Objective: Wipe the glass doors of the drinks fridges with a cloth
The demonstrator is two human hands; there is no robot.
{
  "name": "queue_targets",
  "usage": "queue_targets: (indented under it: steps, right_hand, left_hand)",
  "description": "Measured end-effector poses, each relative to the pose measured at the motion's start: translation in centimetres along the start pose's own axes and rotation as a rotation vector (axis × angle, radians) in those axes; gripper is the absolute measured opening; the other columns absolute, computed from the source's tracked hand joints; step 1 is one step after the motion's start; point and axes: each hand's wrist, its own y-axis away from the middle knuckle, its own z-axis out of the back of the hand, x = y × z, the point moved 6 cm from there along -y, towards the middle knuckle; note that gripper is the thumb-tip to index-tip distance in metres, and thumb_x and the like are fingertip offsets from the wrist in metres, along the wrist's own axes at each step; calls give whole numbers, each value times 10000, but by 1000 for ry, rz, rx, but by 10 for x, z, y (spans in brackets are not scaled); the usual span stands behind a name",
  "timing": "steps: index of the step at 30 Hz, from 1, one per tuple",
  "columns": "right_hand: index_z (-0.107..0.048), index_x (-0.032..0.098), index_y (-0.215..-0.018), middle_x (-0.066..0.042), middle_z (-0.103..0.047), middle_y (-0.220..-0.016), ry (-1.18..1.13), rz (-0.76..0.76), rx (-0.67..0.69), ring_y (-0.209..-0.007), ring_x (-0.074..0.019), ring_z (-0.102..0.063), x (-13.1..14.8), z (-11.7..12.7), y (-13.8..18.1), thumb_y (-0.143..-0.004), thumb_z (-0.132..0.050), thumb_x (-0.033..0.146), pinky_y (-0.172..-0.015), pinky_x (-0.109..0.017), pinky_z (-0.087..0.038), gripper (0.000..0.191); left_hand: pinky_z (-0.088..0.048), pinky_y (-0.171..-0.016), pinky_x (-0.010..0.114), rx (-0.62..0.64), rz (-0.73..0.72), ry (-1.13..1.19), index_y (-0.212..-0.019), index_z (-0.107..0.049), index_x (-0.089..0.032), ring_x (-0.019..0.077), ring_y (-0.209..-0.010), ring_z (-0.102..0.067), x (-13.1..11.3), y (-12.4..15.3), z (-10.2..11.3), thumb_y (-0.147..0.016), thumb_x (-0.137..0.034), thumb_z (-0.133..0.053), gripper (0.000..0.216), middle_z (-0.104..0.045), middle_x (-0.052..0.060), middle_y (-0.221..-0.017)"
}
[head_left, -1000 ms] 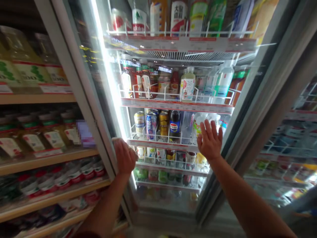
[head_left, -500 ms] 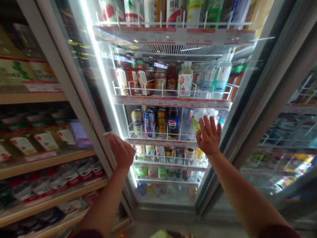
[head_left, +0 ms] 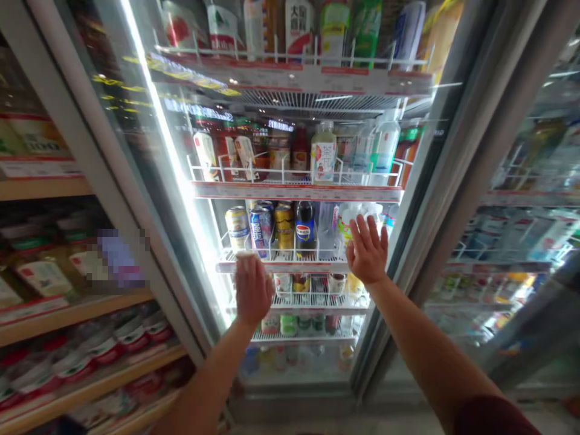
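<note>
Left hand shifted rightward, fingers bunched over pale cloth; right hand against glass door, fingers spread.

Worn on the person's head, the camera looks forward and down — facing a lit drinks fridge — from close by (left hand and right hand show near mid-frame).

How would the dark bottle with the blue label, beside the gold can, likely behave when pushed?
The dark bottle is probably heavy for its size: darkness above and below its blue label suggests it's filled. Tall and narrow, it may tip if nudged, and its rounded body could roll.
</note>
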Motion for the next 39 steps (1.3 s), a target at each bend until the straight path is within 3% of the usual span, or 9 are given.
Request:
queue_targets:
  steps: [3, 9, 16, 22, 24, 29, 35, 37, 39]
  right_hand:
    - [-237, 206, -1614, -81, -487, -1554, 2, 6, 5, -1535, -228, -280, 0, 0, -1, -969, -486, 217, -1285, -445, -135, 691]
    - [-185, 242, -1625, -64, -449, -1582, -6, -9, 8, -1523, -226, -311, -1, -1, 0, -980, -470, 233, -1284, -440, -133, 705]
    - [-257, 208, -1609, -85, -492, -1549, -15, 3, -12, -1528, -234, -299, -1, -1, 1, -973, -487, 230, -1283, -447, -144, 676]
    - [-275, 200, -1603, -82, -519, -1528, -8, 8, -30, -1531, -218, -287, 1, 2, -1, -970, -485, 222, -1284, -436, -145, 667]
    - [-288, 200, -1599, -86, -518, -1527, -5, 4, -23, -1522, -226, -310, 0, 2, -1, -974, -475, 225, -1282, -445, -157, 653]
    - [-301, 199, -1595, -95, -536, -1510, -16, 7, -27, -1508, -231, -342, 0, 1, 0, -972, -494, 225, -1280, -449, -165, 653]
    - [-258, 217, -1608, -77, -513, -1531, -28, 2, -30, -1521, -222, -312, 0, 1, 0, -960, -508, 206, -1283, -439, -162, 695]
    - [-261, 212, -1607, -80, -518, -1527, -31, 2, -34, -1523, -220, -310, 0, 2, 0, -963, -503, 209, -1283, -436, -162, 688]
    - [-274, 203, -1603, -86, -536, -1513, -33, 3, -39, -1523, -222, -311, 1, 3, -1, -965, -501, 211, -1282, -437, -163, 678]
  left_hand:
    - [-280, -1229, 606, 24, -77, -4, -1606, -178, -108, 383, -1536, -122, -20, 1, -8, -970, -210, -500, 721, -266, 220, -1628]
    - [-214, -1259, 594, -27, -19, 19, -1616, -122, -104, 363, -1557, -62, -36, -76, -10, -979, -236, -467, 737, -183, 178, -1665]
    - [-227, -1273, 455, 86, -367, 10, -1541, -380, -111, 315, -1553, -139, -113, -36, -30, -945, -205, -542, 625, -291, 109, -1640]
    - [-188, -1284, 501, -3, -168, -10, -1588, -223, -55, 311, -1564, -89, -97, -123, -18, -971, -231, -486, 694, -293, 158, -1635]
    - [-203, -1280, 507, 1, -162, -13, -1588, -217, -47, 324, -1563, -83, -106, -118, -20, -969, -232, -491, 701, -259, 158, -1646]
    - [-163, -1300, 433, 65, -480, -25, -1537, -391, -141, 272, -1558, -158, -136, -70, -33, -950, -246, -544, 615, -223, 62, -1667]
    - [-146, -1299, 484, -12, -215, -23, -1599, -218, -106, 287, -1566, -114, -96, -146, -15, -980, -269, -473, 689, -258, 101, -1656]
    - [-170, -1293, 492, -9, -177, -1, -1612, -152, -112, 293, -1566, -104, -97, -143, -14, -976, -253, -474, 726, -221, 107, -1667]
    - [-169, -1296, 466, 9, -274, 6, -1611, -169, -124, 286, -1566, -106, -110, -121, -18, -966, -251, -501, 736, -190, 91, -1676]
